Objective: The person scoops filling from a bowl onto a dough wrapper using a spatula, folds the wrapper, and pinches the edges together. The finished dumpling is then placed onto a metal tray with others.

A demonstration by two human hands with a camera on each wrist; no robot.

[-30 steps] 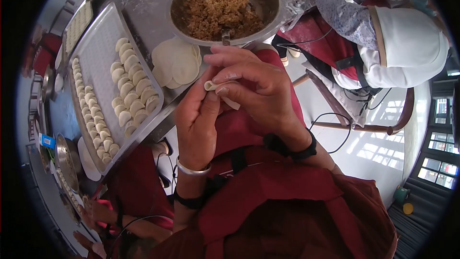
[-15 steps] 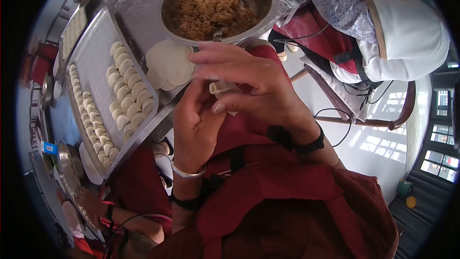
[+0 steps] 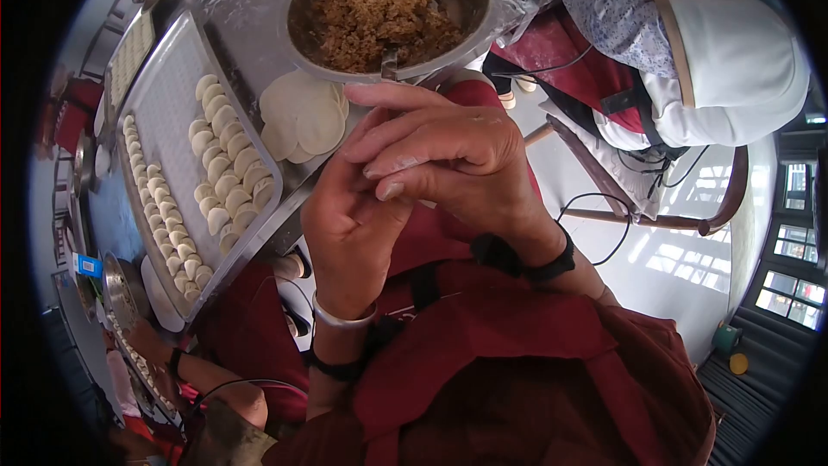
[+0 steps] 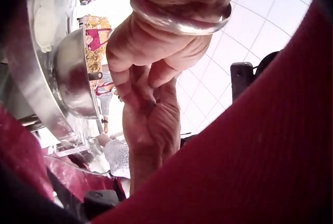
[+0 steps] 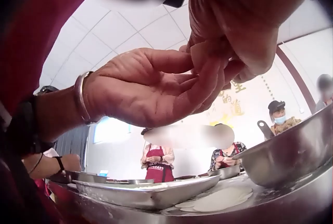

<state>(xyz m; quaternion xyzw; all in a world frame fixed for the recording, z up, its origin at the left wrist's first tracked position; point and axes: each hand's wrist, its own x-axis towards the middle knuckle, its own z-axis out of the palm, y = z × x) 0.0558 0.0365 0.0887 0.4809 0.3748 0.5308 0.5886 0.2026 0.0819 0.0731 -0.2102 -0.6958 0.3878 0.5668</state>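
A small piece of pale dough (image 5: 199,57) sits between the person's two hands, its edge showing among the fingers in the right wrist view; the head view hides it behind them. The left hand (image 3: 345,229) curls its fingers and thumb around the dough, and the right hand (image 3: 470,155) bends over from the other side, its fingers curled in and gripping at the same piece. The hands touch each other above the person's red apron (image 3: 509,319). A silver bracelet (image 3: 343,318) circles the left wrist, and a black band (image 3: 552,266) the right.

Ahead of the hands, at the near side of the worktop (image 3: 244,34), stands a wide metal bowl (image 3: 296,45) heaped with brown, crumbly filling (image 3: 375,0); a metal handle (image 3: 390,63) reaches over its near rim. Just beside the bowl, flat round wrappers (image 3: 302,116) overlap in a pile. Left of them, a metal tray (image 3: 177,78) bears folded dumplings (image 3: 226,155) in overlapping rows, larger ones on the side nearer the wrappers and smaller ones along the far side. Beyond it lies another filled tray (image 3: 131,56). On the right, a person in a white cap (image 3: 733,52) sits beside the worktop.
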